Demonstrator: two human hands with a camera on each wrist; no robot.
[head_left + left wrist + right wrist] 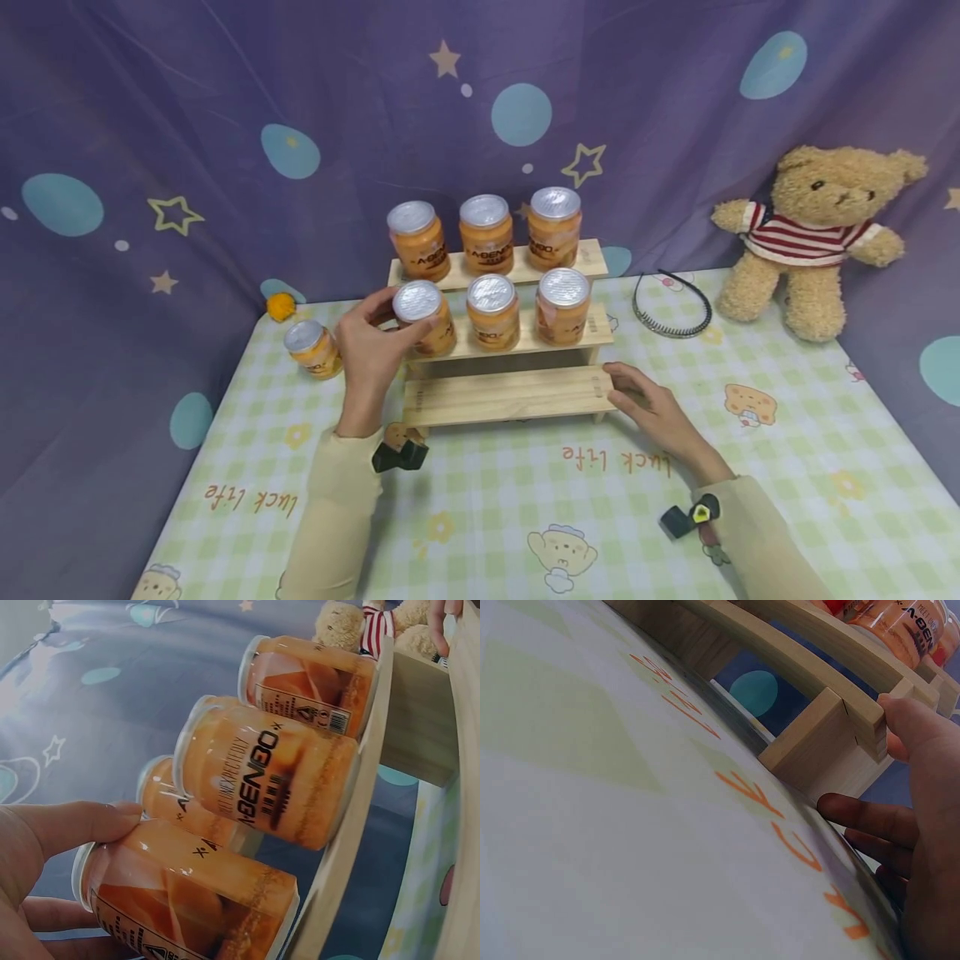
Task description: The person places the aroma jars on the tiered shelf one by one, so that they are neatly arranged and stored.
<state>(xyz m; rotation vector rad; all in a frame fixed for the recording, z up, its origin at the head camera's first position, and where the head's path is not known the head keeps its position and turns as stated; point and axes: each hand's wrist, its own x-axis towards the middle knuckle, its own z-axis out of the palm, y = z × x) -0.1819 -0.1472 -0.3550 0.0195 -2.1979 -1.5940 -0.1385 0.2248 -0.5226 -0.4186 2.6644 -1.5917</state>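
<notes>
On the left of the middle tier of a wooden stepped rack (502,398), my left hand (372,337) grips an orange can (431,333) with a silver lid. In the left wrist view this can (191,892) stands at the board, thumb and fingers round its lid end. Beside it on that tier are two matching cans (492,321). My right hand (652,408) is at the right end of the lowest tier. There, in the right wrist view, its thumb (904,720) and a finger hold the board's end while the other fingers extend below.
Three more orange cans (487,242) line the top tier. Another can (313,350) stands on the checked tablecloth (480,517) left of the rack, near an orange pompom (281,307). A black headband (672,332) and a teddy bear (817,225) are on the right, before a purple curtain (360,75).
</notes>
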